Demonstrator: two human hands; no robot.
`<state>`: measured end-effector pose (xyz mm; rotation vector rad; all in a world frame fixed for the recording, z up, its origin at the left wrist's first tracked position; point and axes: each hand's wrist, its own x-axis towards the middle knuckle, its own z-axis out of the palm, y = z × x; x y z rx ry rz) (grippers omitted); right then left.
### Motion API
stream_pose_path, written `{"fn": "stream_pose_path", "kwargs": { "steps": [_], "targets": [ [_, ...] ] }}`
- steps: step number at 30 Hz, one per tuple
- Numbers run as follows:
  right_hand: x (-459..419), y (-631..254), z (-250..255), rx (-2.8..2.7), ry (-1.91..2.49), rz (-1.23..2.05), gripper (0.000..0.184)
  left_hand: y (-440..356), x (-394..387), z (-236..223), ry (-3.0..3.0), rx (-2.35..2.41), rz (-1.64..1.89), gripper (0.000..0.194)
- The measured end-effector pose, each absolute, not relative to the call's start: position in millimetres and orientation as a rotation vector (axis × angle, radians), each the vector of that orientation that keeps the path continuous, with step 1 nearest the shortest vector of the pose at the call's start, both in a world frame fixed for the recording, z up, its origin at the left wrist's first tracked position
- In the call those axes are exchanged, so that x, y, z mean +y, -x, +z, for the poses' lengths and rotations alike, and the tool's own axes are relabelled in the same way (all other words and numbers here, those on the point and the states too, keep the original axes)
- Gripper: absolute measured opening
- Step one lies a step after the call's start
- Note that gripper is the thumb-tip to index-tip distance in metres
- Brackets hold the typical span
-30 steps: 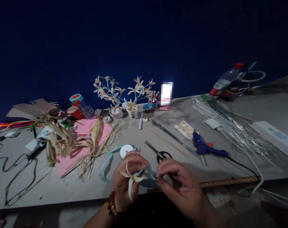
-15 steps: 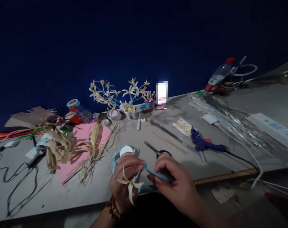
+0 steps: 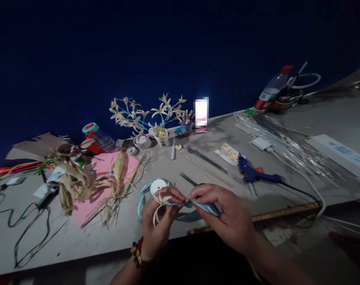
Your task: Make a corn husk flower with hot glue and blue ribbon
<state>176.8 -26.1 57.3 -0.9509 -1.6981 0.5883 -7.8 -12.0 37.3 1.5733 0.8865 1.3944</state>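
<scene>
The cream flower (image 3: pixel 162 201) sits at the lower centre of the frame, in your left grip (image 3: pixel 162 229), its thin petals curling out between the thumb and fingers. You have it pinched, fingertips drawn together. Your right grip (image 3: pixel 229 217) meets it tip to tip and is clasped on a pale blue strip (image 3: pixel 208 207), which lies across the fingers; exactly where the strip joins the stem is too small to tell. You wear a beaded bracelet (image 3: pixel 137 253) on the left wrist.

Just behind your left fingers, the white ribbon spool (image 3: pixel 159 185) lies on the tabletop (image 3: pixel 93 241), with blue ribbon (image 3: pixel 140 208) looping down its left side. Your right fingers partly cover the scissors (image 3: pixel 188 179), whose blades point to the upper left. Beyond them, a slim wooden stick (image 3: pixel 209 171) and a bundle of wires (image 3: pixel 199 155) run diagonally. Right of centre you have a blue glue gun (image 3: pixel 258 176), near a small packet (image 3: pixel 226 153).

At the upper centre, two flower arrangements stand in a white bowl (image 3: pixel 142 141) and a white cup (image 3: pixel 161 139), beside a mug of pens (image 3: pixel 186 128). On the left of the frame, dried husks (image 3: pixel 79 182) lie partly over pink paper (image 3: pixel 98 160). A red-capped bottle (image 3: pixel 270 93) leans at the upper right.
</scene>
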Motion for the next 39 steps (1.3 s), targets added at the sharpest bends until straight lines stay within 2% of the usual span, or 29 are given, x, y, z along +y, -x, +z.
{"fn": "stream_pose_path", "kwargs": {
  "steps": [2, 7, 14, 19, 24, 32, 39],
  "targets": [
    [-23.2, -176.0, 53.2, -1.628, 0.961, 0.685, 0.015, 7.6, -10.8, 37.6, -1.404, 0.863, 1.302, 0.004],
    [-16.7, -174.4, 48.6, -1.486, 0.884, 0.892, 0.012, 6.0, -6.2, 35.2, -1.076, 0.766, 1.194, 0.015],
    [-13.2, -164.6, 38.6, -1.304, 0.879, 0.979, 0.014, -1.1, -3.0, 35.4, -0.868, 0.636, 1.157, 0.021],
    [-13.1, -157.3, 29.4, -1.26, 0.933, 1.003, 0.016, -3.3, -3.1, 31.7, -0.843, 0.63, 1.174, 0.023],
    [-14.0, -154.6, 26.0, -1.194, 0.958, 1.164, 0.02, -2.8, -2.8, 28.5, -0.877, 0.641, 1.195, 0.024],
    [-13.1, -147.2, 30.4, -0.95, 0.912, 1.552, 0.041, -5.1, -1.2, 25.7, -0.932, 0.487, 1.208, 0.008],
    [-14.2, -141.1, 21.8, -0.825, 0.847, 1.625, 0.039, -4.5, -3.8, 31.4, -0.969, 0.597, 1.203, 0.013]
  ]
}}
